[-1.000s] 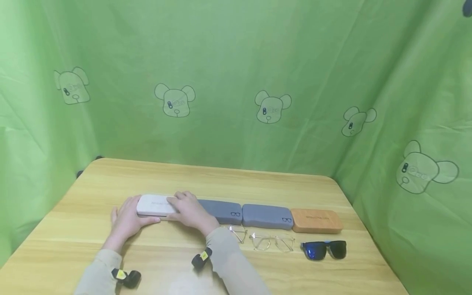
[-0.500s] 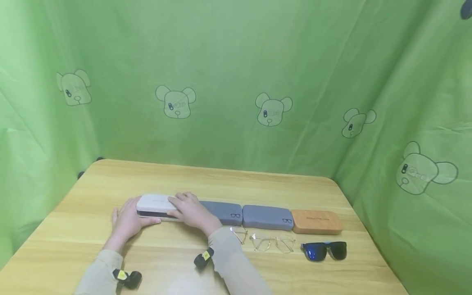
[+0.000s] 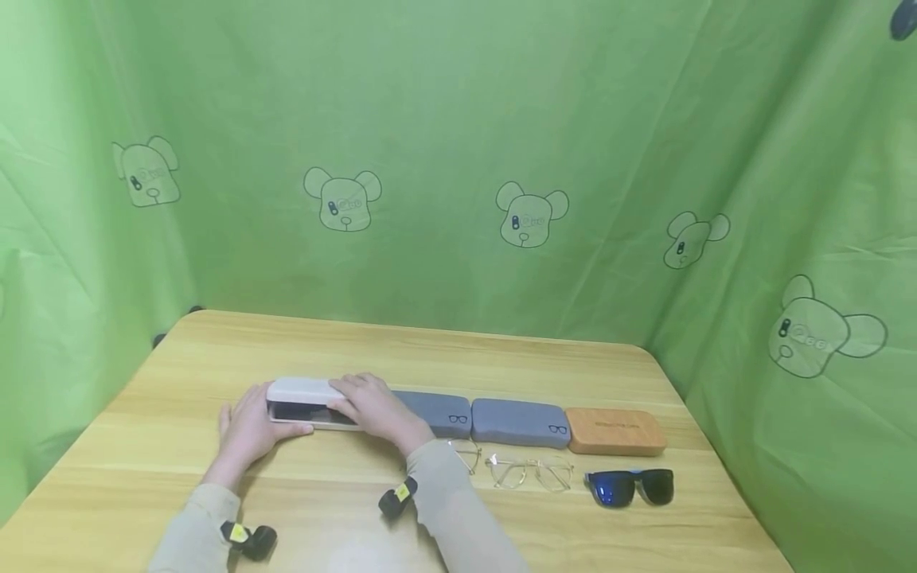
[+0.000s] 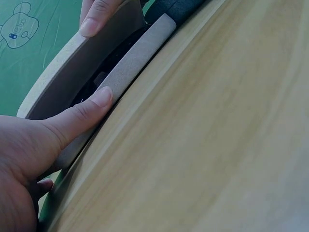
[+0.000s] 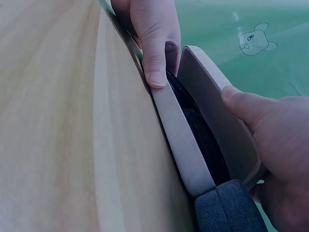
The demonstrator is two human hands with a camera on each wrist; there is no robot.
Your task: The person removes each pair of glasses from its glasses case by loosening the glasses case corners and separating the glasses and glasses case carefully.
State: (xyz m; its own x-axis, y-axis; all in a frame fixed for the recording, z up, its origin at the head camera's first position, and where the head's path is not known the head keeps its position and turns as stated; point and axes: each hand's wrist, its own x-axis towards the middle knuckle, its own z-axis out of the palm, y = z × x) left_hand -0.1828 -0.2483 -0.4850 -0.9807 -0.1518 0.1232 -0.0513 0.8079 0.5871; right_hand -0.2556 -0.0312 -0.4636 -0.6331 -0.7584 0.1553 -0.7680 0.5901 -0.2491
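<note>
A whitish glasses case [image 3: 304, 387] lies at the left end of a row, its lid partly raised. My left hand [image 3: 247, 434] grips the case's left end, thumb pressed on the front edge of the base [image 4: 137, 60]. With my right hand [image 3: 376, 410] I hold the lid [image 5: 217, 106] near its right end, the thumb on its front edge. Inside, a glossy black thing [image 5: 205, 140] shows through the gap, most of it hidden. Right beside the whitish case sits a blue-grey glasses case [image 3: 437, 410], partly behind my right hand.
A second blue-grey case [image 3: 519, 422] and an orange case [image 3: 616, 432] continue the row. In front lie clear eyeglasses [image 3: 530, 472], another pair [image 3: 467, 454] partly behind my right sleeve, and dark sunglasses [image 3: 630, 487]. A green curtain [image 3: 430, 95] surrounds the wooden table [image 3: 322, 509].
The whitish case's lid has risen from nearly closed, widening the front gap and showing the dark inside. My right hand has tilted up slightly with the lid; my left hand stays on the base.
</note>
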